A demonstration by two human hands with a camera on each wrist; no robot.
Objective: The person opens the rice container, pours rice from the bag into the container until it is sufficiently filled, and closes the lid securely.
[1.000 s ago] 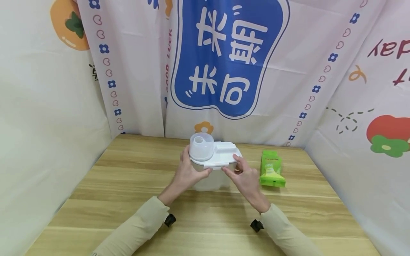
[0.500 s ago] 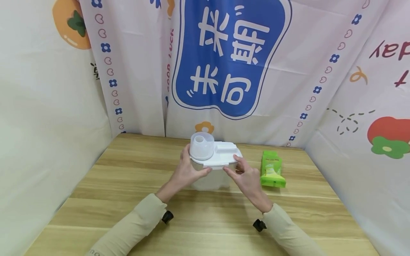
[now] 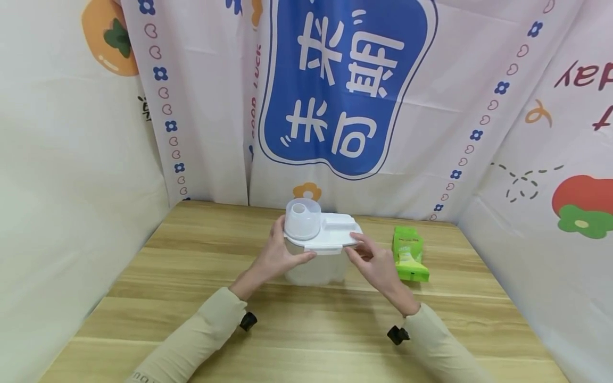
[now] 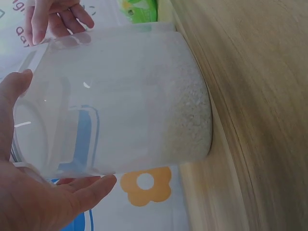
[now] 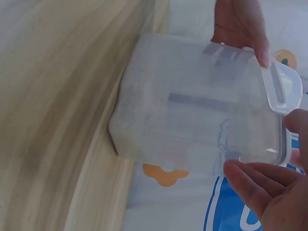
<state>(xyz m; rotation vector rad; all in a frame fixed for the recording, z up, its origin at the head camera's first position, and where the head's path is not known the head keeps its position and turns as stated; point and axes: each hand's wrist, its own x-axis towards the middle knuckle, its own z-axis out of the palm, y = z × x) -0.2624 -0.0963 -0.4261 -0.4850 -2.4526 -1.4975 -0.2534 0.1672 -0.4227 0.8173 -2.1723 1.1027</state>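
Note:
A clear plastic rice container (image 3: 315,270) stands upright on the wooden table, with white rice (image 4: 190,103) settled at its bottom in the left wrist view. Its white lid (image 3: 335,235) has a front latch (image 3: 323,250) and bears a clear cup (image 3: 303,222) on the left. My left hand (image 3: 280,256) grips the container's upper left side, thumb on the front by the latch. At the upper right corner, my right hand (image 3: 379,267) holds the lid's edge; its thumb is just beside the latch's right end. In the right wrist view its fingers (image 5: 248,187) lie against the side wall.
A green and yellow packet (image 3: 409,254) lies on the table (image 3: 306,335) to the right of the container. Printed cloth (image 3: 210,122) hangs behind the table and along both sides. A dark wrist device (image 3: 397,334) hangs below the right sleeve.
My right hand has shifted slightly right, and its thumb has moved off the latch's front to the container's corner. The left hand and the container stay nearly where they were.

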